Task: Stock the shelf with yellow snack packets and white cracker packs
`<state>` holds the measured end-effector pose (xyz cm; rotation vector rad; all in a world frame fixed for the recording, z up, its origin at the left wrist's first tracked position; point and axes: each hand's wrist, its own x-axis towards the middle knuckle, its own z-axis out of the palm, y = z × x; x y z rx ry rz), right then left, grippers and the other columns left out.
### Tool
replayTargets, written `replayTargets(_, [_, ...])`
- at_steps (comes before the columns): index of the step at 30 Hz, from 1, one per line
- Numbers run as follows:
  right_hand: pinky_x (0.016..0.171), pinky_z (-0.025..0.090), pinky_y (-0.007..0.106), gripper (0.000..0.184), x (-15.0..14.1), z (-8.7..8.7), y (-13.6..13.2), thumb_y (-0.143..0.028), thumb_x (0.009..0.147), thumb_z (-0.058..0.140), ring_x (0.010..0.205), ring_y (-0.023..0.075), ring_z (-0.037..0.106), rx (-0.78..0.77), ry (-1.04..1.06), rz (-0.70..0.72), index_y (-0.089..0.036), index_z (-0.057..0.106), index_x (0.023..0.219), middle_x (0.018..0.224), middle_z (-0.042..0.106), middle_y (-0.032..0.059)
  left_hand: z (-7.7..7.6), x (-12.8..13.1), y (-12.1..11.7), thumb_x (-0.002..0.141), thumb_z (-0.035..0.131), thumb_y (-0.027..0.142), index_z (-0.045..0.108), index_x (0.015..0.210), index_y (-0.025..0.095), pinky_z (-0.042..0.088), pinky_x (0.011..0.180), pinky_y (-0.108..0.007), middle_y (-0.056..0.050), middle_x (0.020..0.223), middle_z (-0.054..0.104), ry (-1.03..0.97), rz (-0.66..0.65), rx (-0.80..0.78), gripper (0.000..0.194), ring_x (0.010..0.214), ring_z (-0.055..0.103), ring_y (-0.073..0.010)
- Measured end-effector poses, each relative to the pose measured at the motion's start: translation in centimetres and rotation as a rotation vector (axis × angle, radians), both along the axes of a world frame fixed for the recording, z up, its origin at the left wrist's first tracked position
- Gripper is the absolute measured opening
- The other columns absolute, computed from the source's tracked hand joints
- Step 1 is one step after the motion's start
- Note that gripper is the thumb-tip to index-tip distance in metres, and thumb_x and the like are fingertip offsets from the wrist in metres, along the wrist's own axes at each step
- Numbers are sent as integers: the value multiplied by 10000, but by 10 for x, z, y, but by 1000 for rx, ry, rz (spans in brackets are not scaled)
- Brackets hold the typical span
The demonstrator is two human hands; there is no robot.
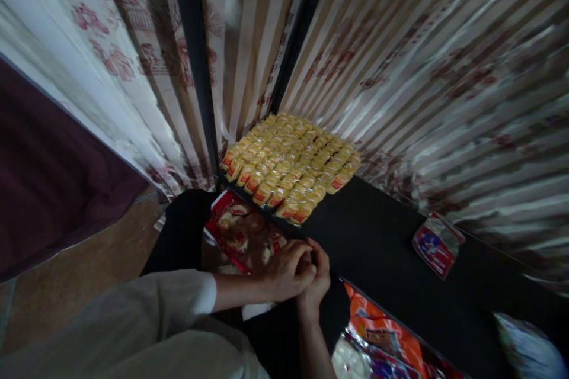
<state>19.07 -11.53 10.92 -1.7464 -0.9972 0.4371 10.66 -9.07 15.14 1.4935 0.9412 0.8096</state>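
My left hand (290, 271) and my right hand (316, 284) lie against each other over my lap, beside the edge of a black bench top (368, 237). Their fingers are curled and closed together. Whether anything small is between them is hidden. Just beyond my left hand is a red printed package (242, 231) with pictures of round pale food, partly covered by the hand. Small yellow wrapped packs (288, 163) with red ends stand in tight rows on the bench top, apart from both hands.
A red and blue packet (438, 246) lies farther right on the bench top. Orange bags (382, 331) show below its near edge. A blurred white package (531, 346) is at the lower right. Pleated printed curtains (400, 71) and dark posts (191, 41) border the bench.
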Motion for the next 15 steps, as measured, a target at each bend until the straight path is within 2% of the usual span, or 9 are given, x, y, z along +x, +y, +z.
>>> replayTargets(2, [932, 436, 426, 312, -17, -9, -11, -332, 782, 477, 1005, 241, 576, -7, -7, 78, -178, 621, 1012, 1037, 628, 107, -3, -29, -3, 732, 501, 139, 585, 1007, 190, 396, 1019, -358, -92, 1097, 602, 133, -33, 94, 292, 1081, 528, -232])
replayTargets(3, [941, 432, 429, 313, -26, -16, -13, -314, 774, 478, 1017, 245, 575, -26, -11, 134, -175, 627, 1011, 1044, 632, 115, -6, -41, -1, 733, 493, 127, 592, 982, 180, 396, 1015, -347, -92, 1088, 608, 240, -46, 90, 273, 1079, 532, -223])
replayTargets(7, [932, 446, 423, 372, -61, -48, -5, -231, 738, 462, 1047, 259, 585, -194, -2, 340, -157, 634, 1059, 1073, 653, 141, -28, -77, 22, 773, 459, 101, 629, 947, 169, 454, 912, -308, -71, 1036, 654, 662, -189, -105, 253, 986, 589, -192])
replayTargets(11, [877, 485, 387, 364, -80, -76, 18, -197, 737, 453, 964, 240, 632, -365, 103, 522, -170, 663, 1033, 1027, 690, 124, -55, -107, 61, 781, 518, 116, 662, 742, 159, 494, 788, -334, -76, 809, 683, 816, -268, -206, 156, 825, 626, -219])
replayTargets(13, [876, 487, 390, 353, -86, -88, 30, -181, 712, 484, 938, 242, 643, -438, 170, 578, -176, 677, 1008, 1001, 704, 112, -67, -117, 81, 772, 574, 125, 663, 715, 151, 489, 807, -331, -73, 801, 681, 864, -289, -239, 108, 857, 622, -226])
replayTargets(15, [863, 494, 393, 329, -91, -99, 38, -170, 692, 506, 903, 244, 654, -499, 217, 616, -184, 694, 961, 954, 719, 97, -76, -123, 98, 796, 605, 159, 662, 791, 124, 491, 824, -352, -78, 864, 673, 891, -287, -271, 68, 896, 617, -222])
